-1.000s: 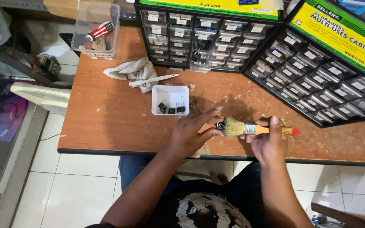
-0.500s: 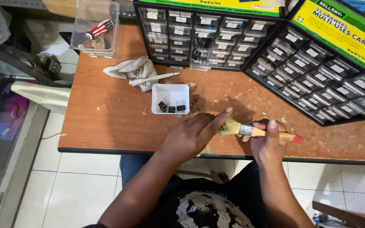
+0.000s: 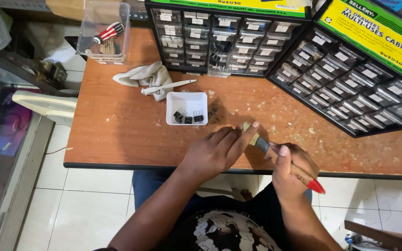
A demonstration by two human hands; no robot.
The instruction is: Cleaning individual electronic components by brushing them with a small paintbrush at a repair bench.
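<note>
My right hand point(image 3: 290, 168) grips a paintbrush point(image 3: 262, 145) with a wooden handle and a red tip, near the table's front edge. Its pale bristles point up and left. My left hand point(image 3: 216, 149) lies flat on the brown tabletop point(image 3: 131, 135), and its fingers cover most of the bristles and touch them. A little beyond my left hand stands a small white tray point(image 3: 187, 108) with a few small black parts in it.
Two black cabinets of small clear drawers point(image 3: 229, 37) point(image 3: 350, 79) stand along the back and right. A crumpled cloth point(image 3: 143, 74) with a white stick point(image 3: 168, 87) lies at back left, by a clear plastic box point(image 3: 102, 31). Pale crumbs dot the tabletop.
The brush has swung from lying level to pointing up and left. My left hand has slid right over the bristles, and my right hand has dropped toward the table's edge.
</note>
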